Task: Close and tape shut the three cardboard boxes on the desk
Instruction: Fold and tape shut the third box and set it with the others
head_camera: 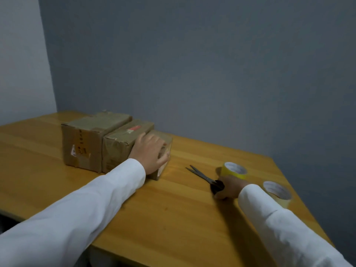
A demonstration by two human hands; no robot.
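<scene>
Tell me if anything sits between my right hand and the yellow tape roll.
Nothing visible does. The right hand grips the black-handled scissors on the wooden desk, and the yellow tape roll stands just beyond its knuckles. Only the scissors in that hand would hinder picking it up.

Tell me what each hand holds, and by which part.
The right hand grips the scissors by their black handles, blades resting on the desk. The left hand rests over the smallest box, fingers on its top, thumb at its near right corner.
</scene>
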